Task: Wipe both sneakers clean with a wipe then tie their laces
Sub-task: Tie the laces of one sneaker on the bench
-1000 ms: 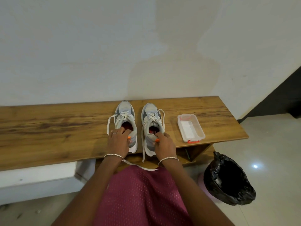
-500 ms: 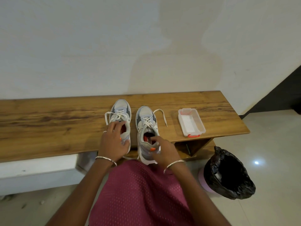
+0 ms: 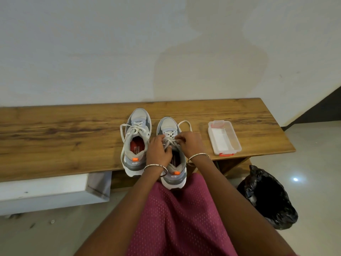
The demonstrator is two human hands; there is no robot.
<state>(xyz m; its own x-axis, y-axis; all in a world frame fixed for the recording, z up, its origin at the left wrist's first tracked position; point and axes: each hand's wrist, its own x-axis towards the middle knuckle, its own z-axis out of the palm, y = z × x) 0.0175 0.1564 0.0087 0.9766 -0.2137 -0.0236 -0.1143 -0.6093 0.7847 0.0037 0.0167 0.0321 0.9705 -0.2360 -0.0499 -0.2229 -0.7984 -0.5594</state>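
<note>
Two grey-and-white sneakers stand side by side on the wooden bench (image 3: 55,137), toes toward the wall. The left sneaker (image 3: 135,139) sits untouched, its laces hanging loose down both sides. The right sneaker (image 3: 172,167) lies nearer me, its heel past the bench's front edge. My left hand (image 3: 158,150) and my right hand (image 3: 190,143) are both over its tongue, fingers pinched on its white laces (image 3: 170,139). One lace loop (image 3: 185,123) trails out to the right of the toe.
A clear plastic box (image 3: 224,138) with an orange latch and white wipes inside stands on the bench to the right. A bin with a black bag (image 3: 267,198) sits on the floor at the right. A white ledge (image 3: 51,189) lies under the bench's left part.
My left hand left the left sneaker and joined my right hand on the right sneaker's laces. The right sneaker has been drawn nearer, heel over the bench edge.
</note>
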